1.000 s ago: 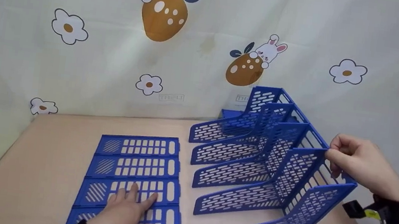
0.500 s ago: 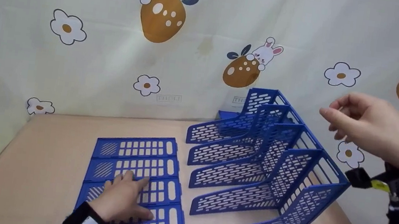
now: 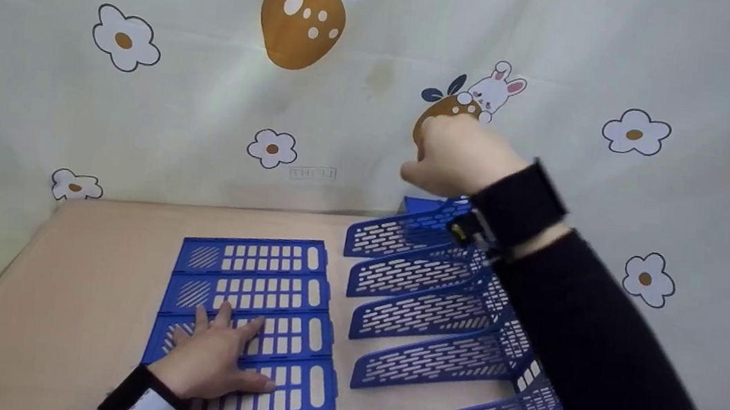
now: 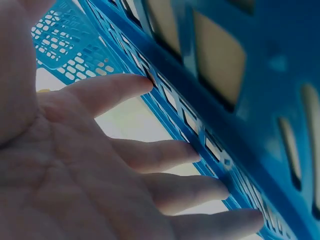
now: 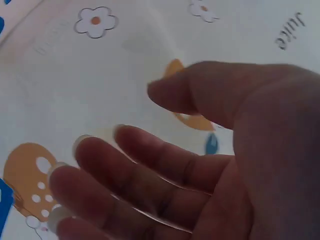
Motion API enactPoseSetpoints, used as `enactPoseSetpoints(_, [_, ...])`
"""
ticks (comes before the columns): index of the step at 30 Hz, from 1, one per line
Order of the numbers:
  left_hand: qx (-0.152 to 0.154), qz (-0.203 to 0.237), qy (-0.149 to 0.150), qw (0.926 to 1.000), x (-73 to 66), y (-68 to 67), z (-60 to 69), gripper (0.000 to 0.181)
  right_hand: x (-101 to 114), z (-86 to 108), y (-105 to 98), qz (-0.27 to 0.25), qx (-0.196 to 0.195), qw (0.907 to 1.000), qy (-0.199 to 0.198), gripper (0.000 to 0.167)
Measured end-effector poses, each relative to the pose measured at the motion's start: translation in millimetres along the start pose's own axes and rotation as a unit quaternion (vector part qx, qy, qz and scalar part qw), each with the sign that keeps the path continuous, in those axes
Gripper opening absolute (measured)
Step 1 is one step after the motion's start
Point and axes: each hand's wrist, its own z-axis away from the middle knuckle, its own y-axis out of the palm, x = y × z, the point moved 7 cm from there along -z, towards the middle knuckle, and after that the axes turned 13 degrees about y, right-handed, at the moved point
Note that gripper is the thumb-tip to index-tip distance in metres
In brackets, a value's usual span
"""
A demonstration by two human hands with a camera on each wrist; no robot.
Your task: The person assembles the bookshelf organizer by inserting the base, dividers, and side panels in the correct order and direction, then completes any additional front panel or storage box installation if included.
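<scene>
Counter point(image 3: 97, 284) here is pale wood-toned, with a blue plastic grid panel point(image 3: 289, 312) lying flat on it, basically four slotted strips joined side by side. Left hand point(image 3: 207, 360) is resting on the near half of that panel, fingers spread and not gripping anything; the left wrist cam has four fingertips up against the blue lattice. There's a black band with a white label point(image 3: 153, 409) on that wrist.

Just to the right is a blue magazine file rack point(image 3: 418, 367), standing up, five perforated dividers in a row with their low ends toward the panel. Can't see much of its back because a black sleeve point(image 3: 597, 352) is in the way. Right hand point(image 3: 458, 157) is up in the air above the far end of the rack, released: fingers loosely bent, thumb apart, nothing held. Some other blue piece point(image 3: 422, 206) is tucked behind the rack, too covered up to identify. Backdrop's a pale cloth point(image 3: 214, 75) with bunnies, berries and flowers.
</scene>
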Motion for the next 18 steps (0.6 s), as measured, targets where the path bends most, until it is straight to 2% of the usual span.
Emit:
enactPoseSetpoints(3, [0.0, -0.005, 0.003, 1.0, 0.6, -2.0, 0.4, 0.108, 15.8, -27.3, 41.6, 0.021, 0.061, 0.9976, 0.026, 0.037])
enactPoseSetpoints(5, [0.003, -0.004, 0.003, 1.0, 1.5, -1.9, 1.2, 0.108, 17.8, -41.3, 70.3, 0.01, 0.101, 0.9936, 0.051, 0.04])
enactPoseSetpoints(7, [0.009, 0.001, 0.0, 1.0, 2.6, -1.2, 1.6, 0.108, 15.8, -52.9, 96.6, 0.002, 0.117, 0.9913, 0.059, 0.037])
enactPoseSetpoints(9, [0.014, 0.004, -0.002, 0.9999, 2.6, -0.4, 1.8, 0.108, 10.8, -62.7, 119.6, 0.001, 0.119, 0.9908, 0.064, 0.032])
enactPoseSetpoints(11, [0.019, 0.006, 0.0, 0.9998, 1.3, 0.5, 2.2, 0.107, 5.0, -72.8, 138.1, 0.009, 0.101, 0.9933, 0.055, 0.031])
enactPoseSetpoints(13, [0.026, 0.008, 0.002, 0.9996, -1.4, 1.7, 3.1, 0.107, -3.0, -82.6, 153.3, 0.011, 0.082, 0.9952, 0.052, 0.034])
enactPoseSetpoints(16, [0.037, 0.012, 0.008, 0.9992, -8.0, 4.2, 5.9, 0.106, -16.2, -98.9, 175.4, 0.007, 0.076, 0.9955, 0.056, 0.04])
enactPoseSetpoints(18, [0.043, 0.014, 0.01, 0.9989, -12.6, 5.9, 8.3, 0.105, -23.0, -108.6, 186.3, 0.002, 0.075, 0.9955, 0.058, 0.038])
